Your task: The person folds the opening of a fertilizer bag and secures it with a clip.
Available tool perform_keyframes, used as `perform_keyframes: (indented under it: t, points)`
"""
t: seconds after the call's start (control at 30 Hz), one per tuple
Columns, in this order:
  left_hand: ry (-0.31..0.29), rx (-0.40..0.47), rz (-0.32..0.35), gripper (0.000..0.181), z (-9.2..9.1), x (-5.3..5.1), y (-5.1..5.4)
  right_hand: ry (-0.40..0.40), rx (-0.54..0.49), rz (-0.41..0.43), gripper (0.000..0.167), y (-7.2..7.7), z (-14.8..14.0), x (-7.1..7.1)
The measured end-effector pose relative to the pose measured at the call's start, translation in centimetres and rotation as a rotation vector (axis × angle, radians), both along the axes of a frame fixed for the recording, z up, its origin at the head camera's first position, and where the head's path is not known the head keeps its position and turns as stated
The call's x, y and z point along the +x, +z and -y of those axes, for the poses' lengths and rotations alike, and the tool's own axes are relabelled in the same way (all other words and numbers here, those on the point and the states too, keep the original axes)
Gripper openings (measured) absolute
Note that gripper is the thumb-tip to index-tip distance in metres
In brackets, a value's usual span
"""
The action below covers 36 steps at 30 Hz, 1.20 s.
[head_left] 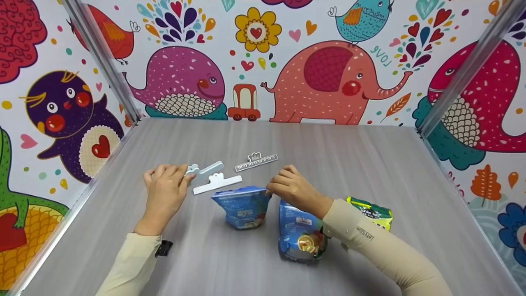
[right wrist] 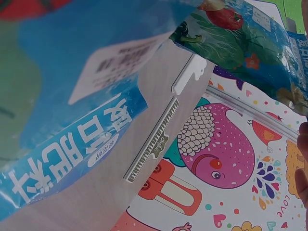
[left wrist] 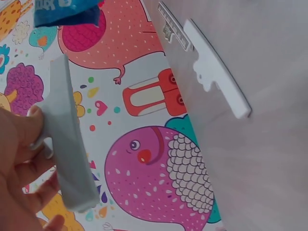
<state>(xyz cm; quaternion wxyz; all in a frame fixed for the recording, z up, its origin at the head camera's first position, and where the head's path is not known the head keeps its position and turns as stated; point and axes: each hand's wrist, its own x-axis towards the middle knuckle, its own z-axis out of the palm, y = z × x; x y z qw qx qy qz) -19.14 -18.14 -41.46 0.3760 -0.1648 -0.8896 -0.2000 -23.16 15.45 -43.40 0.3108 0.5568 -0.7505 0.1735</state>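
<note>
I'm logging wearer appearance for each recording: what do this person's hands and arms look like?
The left hand and right hand are gloveless. The left sleeve and right sleeve are pale cream; the right bears dark lettering near its cuff. A small black device shows at the left wrist.

Booth-like workspace: grey tabletop (head_left: pixel 349 156), walls (head_left: pixel 246 61) (cartoon-printed), metal posts (head_left: pixel 466 70).

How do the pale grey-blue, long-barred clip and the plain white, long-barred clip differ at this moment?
Pose: the pale grey-blue, long-barred clip is pinched in the left hand, while the plain white, long-barred clip lies on the grey table. Colour: the grey-blue clip has a cool tint; the white clip is plain white. Both have a straight bar and a shaped handle.
</note>
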Motion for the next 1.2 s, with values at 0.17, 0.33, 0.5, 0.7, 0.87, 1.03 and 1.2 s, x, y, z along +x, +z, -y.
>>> perform_keyframes:
  t: [0.17,0.33,0.5,0.7,0.87,1.03,1.2]
  points:
    - [-0.040,-0.020,-0.058,0.029,-0.7,0.3,0.5,-0.001,0.001,0.004,0.018,0.1,0.0,0.0]
    - [-0.061,-0.042,-0.087,0.028,-1.1,0.6,0.8,-0.002,-0.003,0.005,0.016,0.2,0.0,0.0]
    - [-0.079,-0.050,-0.114,0.027,-1.6,0.9,1.1,-0.008,-0.002,0.001,0.015,0.2,0.0,0.0]
    - [-0.099,-0.053,-0.164,0.026,-2.3,1.2,1.5,-0.011,-0.006,-0.010,0.017,0.3,0.0,0.0]
    - [-0.122,-0.041,-0.191,0.025,-2.9,1.6,2.0,-0.007,-0.016,-0.013,0.019,0.2,0.0,0.0]
    - [-0.146,-0.022,-0.198,0.024,-3.6,2.2,2.3,-0.011,-0.019,-0.010,0.021,0.2,0.1,0.0]
    - [-0.178,0.008,-0.222,0.024,-4.2,2.6,2.6,-0.010,-0.015,-0.018,0.018,0.2,0.0,0.1]
